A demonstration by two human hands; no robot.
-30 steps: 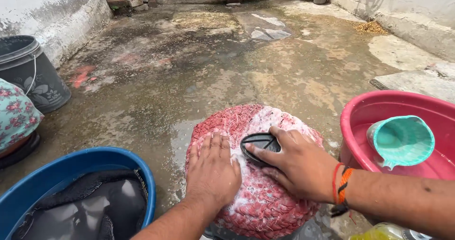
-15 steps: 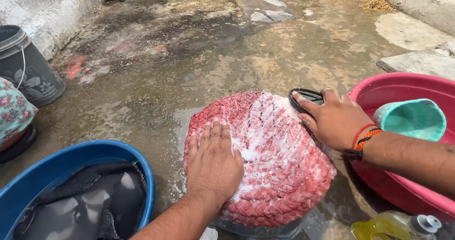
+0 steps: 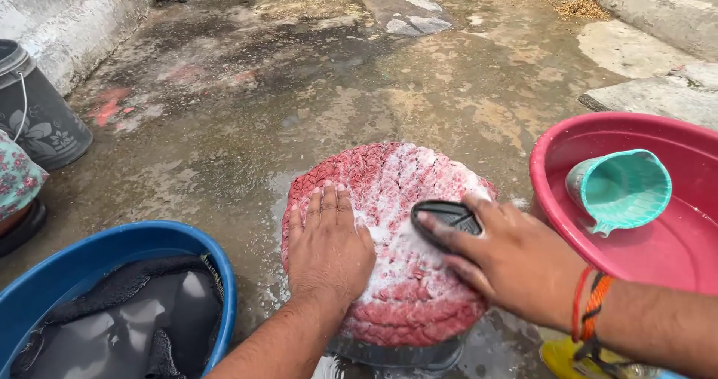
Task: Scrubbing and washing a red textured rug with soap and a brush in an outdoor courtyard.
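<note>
Red braided mat (image 3: 407,289) on wet floor, centre lathered, rim unsoaped: left hand (image 3: 327,248) flat, fingers spread, pinning it; right hand (image 3: 508,259) fingers gripping black scrub brush (image 3: 446,218).

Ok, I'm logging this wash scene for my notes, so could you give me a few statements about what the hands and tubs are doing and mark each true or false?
1. The right hand presses a black scrub brush onto the soapy red braided mat. True.
2. The left hand grips the brush. False: it lies flat, palm down, on the mat.
3. A teal jug lies in the red tub. True.
4. The blue tub holds only clear water. False: dark cloth soaks in grey water.
5. The mat lies flat on the floor. False: it is draped over a rounded object.
</note>
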